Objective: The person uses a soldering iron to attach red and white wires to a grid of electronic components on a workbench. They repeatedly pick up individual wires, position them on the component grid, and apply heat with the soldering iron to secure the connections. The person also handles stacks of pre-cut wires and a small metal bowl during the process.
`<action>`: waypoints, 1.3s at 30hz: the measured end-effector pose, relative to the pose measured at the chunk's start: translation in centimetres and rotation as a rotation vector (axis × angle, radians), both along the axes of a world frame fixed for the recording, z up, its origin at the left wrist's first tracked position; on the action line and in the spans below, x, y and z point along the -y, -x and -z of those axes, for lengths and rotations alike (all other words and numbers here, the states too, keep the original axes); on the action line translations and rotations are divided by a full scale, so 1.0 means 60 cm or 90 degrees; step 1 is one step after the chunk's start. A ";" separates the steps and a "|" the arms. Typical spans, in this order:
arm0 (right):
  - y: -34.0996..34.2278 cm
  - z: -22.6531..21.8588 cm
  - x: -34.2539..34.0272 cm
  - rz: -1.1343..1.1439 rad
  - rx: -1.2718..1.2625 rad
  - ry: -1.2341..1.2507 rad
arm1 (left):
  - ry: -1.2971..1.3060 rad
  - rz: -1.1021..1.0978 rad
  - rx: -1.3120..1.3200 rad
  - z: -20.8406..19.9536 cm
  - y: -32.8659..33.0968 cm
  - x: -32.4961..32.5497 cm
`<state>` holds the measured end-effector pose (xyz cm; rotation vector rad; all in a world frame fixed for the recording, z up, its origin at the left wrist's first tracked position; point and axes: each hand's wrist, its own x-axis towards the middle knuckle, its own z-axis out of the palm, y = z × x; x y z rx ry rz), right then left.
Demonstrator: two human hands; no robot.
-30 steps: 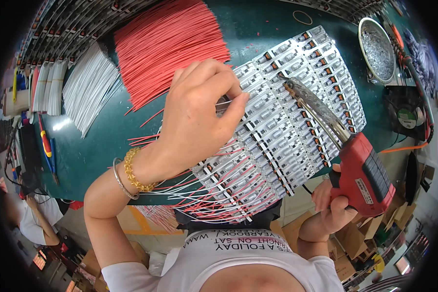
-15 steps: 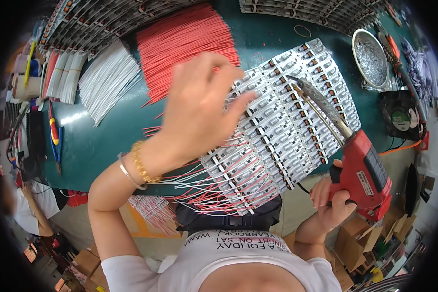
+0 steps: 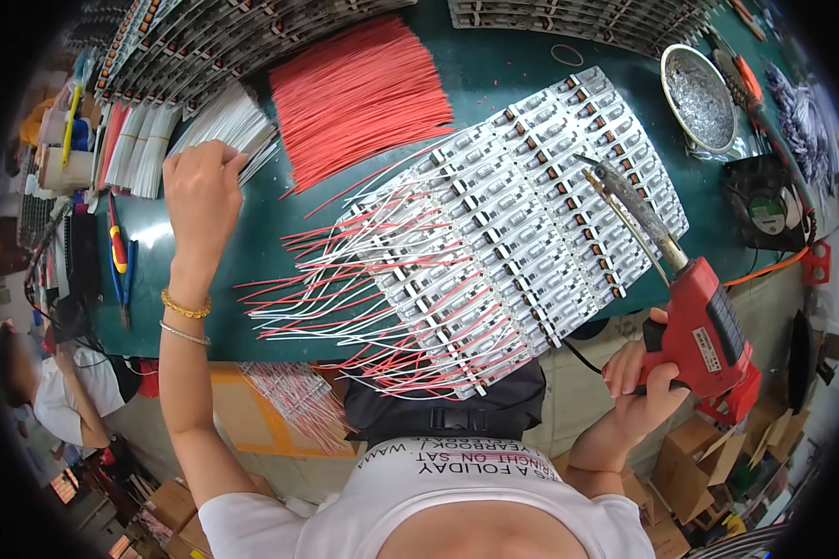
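My right hand (image 3: 645, 374) grips the handle of a red soldering gun (image 3: 704, 326), whose long metal barrel points up and left over the panel of small circuit boards (image 3: 531, 233). The panel is white with rows of parts, and red and white wires (image 3: 345, 298) stick out from its left side. My left hand (image 3: 202, 191) has its fingers curled together at the near end of a pile of white wires (image 3: 224, 126). What those fingers hold, if anything, is hidden. A pile of red wires (image 3: 359, 98) lies to the right of that hand.
More circuit panels (image 3: 233, 47) stand along the back. At right are a round dish of shiny scraps (image 3: 699, 98) and a black fan (image 3: 764, 210). Pliers (image 3: 121, 265) lie at left on the green table (image 3: 168, 321). Another person (image 3: 61, 391) sits at far left.
My left hand has moved left from above the panel to the white wire pile, uncovering the wired left side of the panel. My right hand keeps the soldering gun in nearly the same place.
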<state>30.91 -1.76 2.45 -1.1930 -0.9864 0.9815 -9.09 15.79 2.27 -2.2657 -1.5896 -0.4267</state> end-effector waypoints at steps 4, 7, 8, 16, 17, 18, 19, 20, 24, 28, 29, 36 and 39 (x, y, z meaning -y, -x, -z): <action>0.000 -0.004 0.003 0.027 -0.002 0.022 | -0.128 0.018 -0.015 -0.005 -0.010 0.004; -0.004 0.000 0.004 0.024 -0.008 0.010 | -0.111 0.039 0.178 -0.016 -0.043 0.010; -0.005 0.002 0.004 0.021 -0.010 0.003 | -0.009 0.049 0.313 -0.027 -0.071 0.018; 0.020 -0.010 -0.008 0.065 0.040 0.063 | 0.366 0.162 0.532 -0.020 -0.279 0.037; 0.023 -0.009 -0.008 0.072 0.051 0.067 | 0.367 0.160 0.526 -0.012 -0.282 0.037; 0.028 -0.010 -0.008 0.082 0.061 0.078 | 0.368 0.158 0.519 -0.005 -0.284 0.037; 0.034 -0.013 -0.009 0.094 0.072 0.090 | 0.371 0.158 0.513 -0.001 -0.287 0.036; 0.036 -0.014 -0.009 0.106 0.082 0.101 | 0.368 0.156 0.510 0.002 -0.289 0.036; 0.035 -0.014 -0.011 0.053 0.077 0.123 | 0.356 0.158 0.490 0.002 -0.292 0.036; 0.033 -0.013 -0.013 0.052 0.084 0.157 | 0.329 0.170 0.478 0.004 -0.296 0.036; 0.032 -0.011 -0.012 0.046 0.083 0.162 | 0.326 0.170 0.477 0.004 -0.295 0.036; 0.035 -0.002 -0.007 0.084 0.063 0.116 | 0.314 0.174 0.470 0.007 -0.296 0.035; 0.036 -0.012 -0.012 0.062 0.068 0.107 | 0.310 0.173 0.467 0.008 -0.296 0.036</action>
